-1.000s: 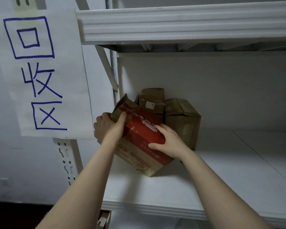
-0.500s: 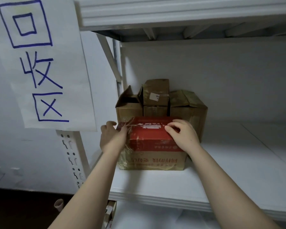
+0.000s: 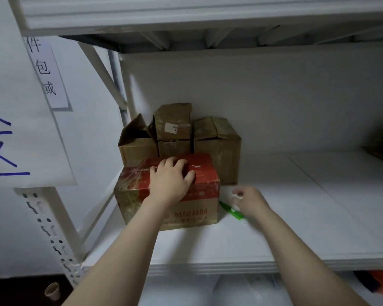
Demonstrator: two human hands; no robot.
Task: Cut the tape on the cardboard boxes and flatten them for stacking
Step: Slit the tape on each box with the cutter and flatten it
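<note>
A cardboard box with a red printed top (image 3: pixel 199 173) stands near the left end of the white shelf (image 3: pixel 296 217). My left hand (image 3: pixel 170 180) rests flat on its top, fingers spread. A green utility knife (image 3: pixel 230 210) lies on the shelf just right of the box. My right hand (image 3: pixel 250 202) is over the knife's right end with its fingers curled. Motion blur hides whether it grips the knife.
Three plain brown boxes (image 3: pixel 217 142) stand against the back wall behind the red one, the left one with open flaps. A shelf post (image 3: pixel 53 230) and a paper sign (image 3: pixel 20 129) are at the left. Another shelf hangs close overhead.
The box now sits level on the shelf. My left hand moved from its left corner onto its top. My right hand left the box and dropped to the green knife beside it.
</note>
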